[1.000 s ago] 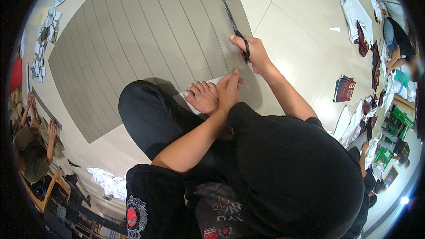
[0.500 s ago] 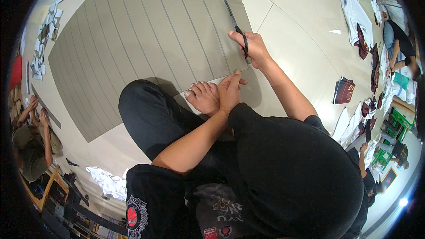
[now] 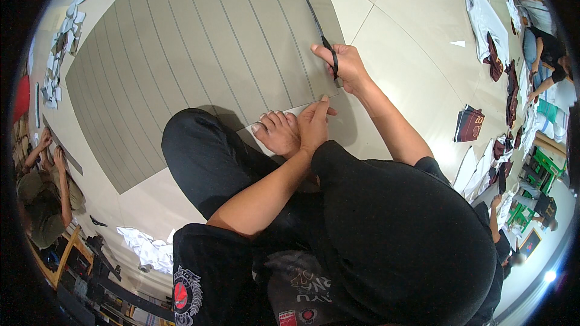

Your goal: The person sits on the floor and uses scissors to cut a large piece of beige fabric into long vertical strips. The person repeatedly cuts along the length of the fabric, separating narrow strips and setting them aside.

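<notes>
A large grey-brown sheet (image 3: 199, 42) with thin dark parallel lines lies on the floor in front of me. My right hand (image 3: 347, 69) grips black-handled scissors (image 3: 315, 15) over its right edge. The long blades point away from me, and they look nearly closed. My left hand (image 3: 314, 124) pinches the near right corner of the sheet, close below the scissors' handles. Whether the fingers reach under the sheet is hard to see. My bare foot (image 3: 277, 133) rests beside the left hand at the sheet's near edge.
White and maroon fabric pieces (image 3: 486, 30) lie along the right, with a folded maroon piece (image 3: 469, 124) nearer. Paper scraps (image 3: 69, 30) trail along the far left. A crumpled white cloth (image 3: 145, 250) lies at lower left. Other people work at both sides, one holding a long strip (image 3: 66, 154).
My hands, the scissors and the sheet stay nearly still. At the far right, a person at work has shifted their arms and upper body.
</notes>
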Available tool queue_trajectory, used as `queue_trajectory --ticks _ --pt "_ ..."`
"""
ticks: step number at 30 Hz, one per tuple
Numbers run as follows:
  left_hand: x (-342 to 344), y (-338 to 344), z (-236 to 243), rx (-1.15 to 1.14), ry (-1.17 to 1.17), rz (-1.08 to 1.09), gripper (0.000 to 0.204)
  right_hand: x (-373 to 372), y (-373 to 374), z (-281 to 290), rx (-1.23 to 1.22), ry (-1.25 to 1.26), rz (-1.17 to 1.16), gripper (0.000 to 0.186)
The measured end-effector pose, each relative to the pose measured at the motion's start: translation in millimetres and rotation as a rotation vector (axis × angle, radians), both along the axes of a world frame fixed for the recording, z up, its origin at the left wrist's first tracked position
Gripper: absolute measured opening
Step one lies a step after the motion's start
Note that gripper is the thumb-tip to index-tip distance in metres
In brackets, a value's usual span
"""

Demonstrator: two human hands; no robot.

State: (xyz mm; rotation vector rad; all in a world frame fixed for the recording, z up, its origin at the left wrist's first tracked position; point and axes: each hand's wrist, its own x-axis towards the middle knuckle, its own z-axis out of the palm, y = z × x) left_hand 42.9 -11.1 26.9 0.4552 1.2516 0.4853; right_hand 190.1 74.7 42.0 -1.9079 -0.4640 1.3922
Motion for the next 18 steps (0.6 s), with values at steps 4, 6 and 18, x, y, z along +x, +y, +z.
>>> queue_trajectory --ticks 4,6,18 --pt "0 -1 -1 0.019 0.015 -0.003 0.04 1 0 -2 -0.003 0.021 -0.009 0.041" --pt "0 0 2 0.04 0.025 -0.019 0.041 3 2 -5 0.002 0.031 -0.024 0.042" --pt "-1 -5 -8 0.037 -0.003 0.024 0.041 4 28 2 -0.007 0.03 -0.029 0.043"
